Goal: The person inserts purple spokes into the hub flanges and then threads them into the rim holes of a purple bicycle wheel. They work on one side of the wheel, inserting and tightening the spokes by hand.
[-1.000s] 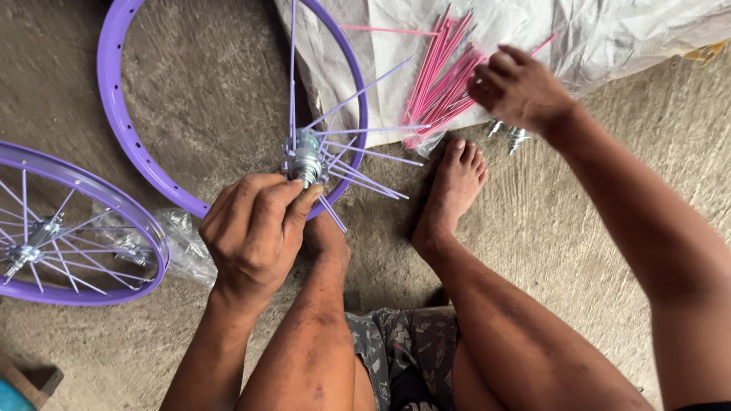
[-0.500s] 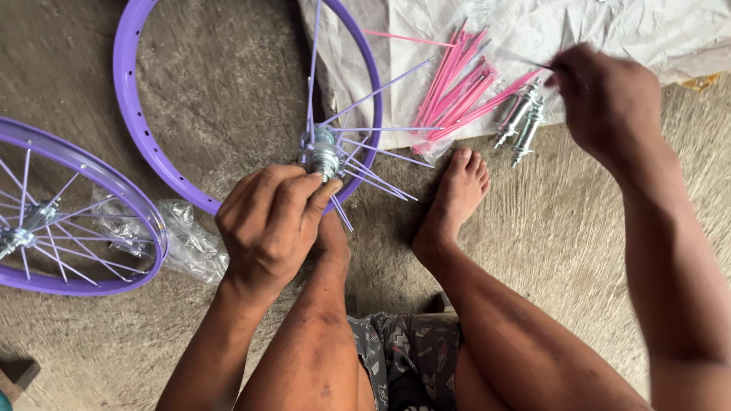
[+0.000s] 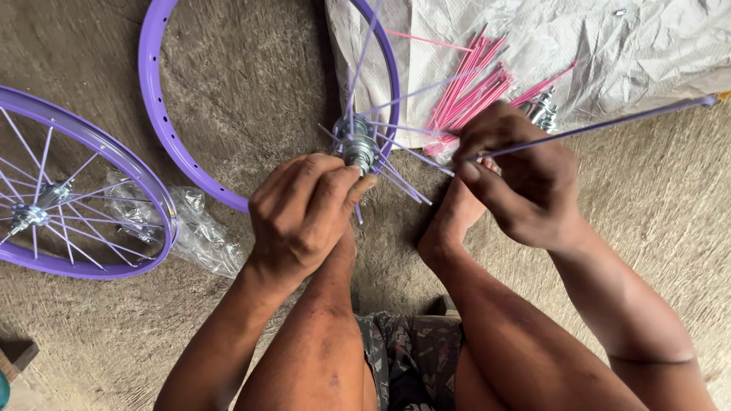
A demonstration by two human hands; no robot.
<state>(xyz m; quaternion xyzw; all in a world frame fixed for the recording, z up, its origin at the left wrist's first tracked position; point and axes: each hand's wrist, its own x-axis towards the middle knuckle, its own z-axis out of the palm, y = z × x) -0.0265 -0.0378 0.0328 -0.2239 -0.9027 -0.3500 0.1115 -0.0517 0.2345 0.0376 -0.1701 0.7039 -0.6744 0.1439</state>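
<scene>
Left hand closed around the metal hub, thin lilac spokes fanning from it; right hand, just right of the hub, pinches a slim purple spoke, long axis running up-right away from the hub, near end toward it.

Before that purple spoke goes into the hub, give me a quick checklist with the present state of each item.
1. Left hand grips the hub: ok, fingers wrap it from below.
2. Right hand holds the purple spoke: ok, pinched near its inner end.
3. Spoke tip lined up with a free hub hole: cannot tell, the fingers hide it.
4. Spokes already fitted fan out of the hub, untangled: ok.
5. Purple rim lies flat around the hub: ok, though its right side rests on the white sack.
6. Spare pink spokes within reach: ok, on the sack.
</scene>
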